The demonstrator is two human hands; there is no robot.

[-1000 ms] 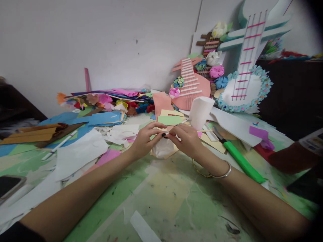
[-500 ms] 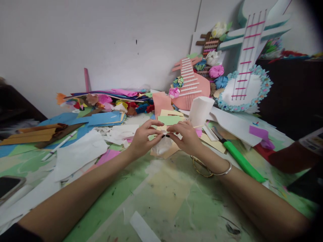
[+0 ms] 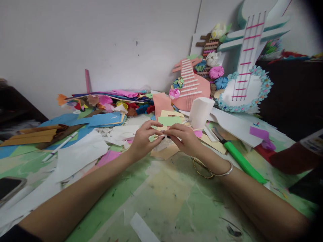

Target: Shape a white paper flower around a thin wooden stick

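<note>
My left hand [image 3: 147, 137] and my right hand [image 3: 183, 137] meet at the middle of the view, a little above the table. Between the fingertips of both is a small white piece [image 3: 163, 137], mostly covered by them; it looks like paper. Thumbs and forefingers of each hand are pinched on it. Just below the fingertips lies whitish, see-through crumpled material [image 3: 162, 146], on a tan paper sheet [image 3: 169, 153]. Behind the hands are a light green paper strip [image 3: 169, 120] and a white paper roll [image 3: 201, 112] standing upright.
A green-handled knife [image 3: 243, 161] lies at the right. White scraps [image 3: 80, 154], blue sheets [image 3: 104, 119] and a phone [image 3: 10, 188] are at the left. Paper instruments, one pink [image 3: 199, 89] and one white [image 3: 243, 90], lean at the back right.
The fingertips have drawn closer together, and my right fingers now cover more of the white piece. Less of the whitish material shows below them.
</note>
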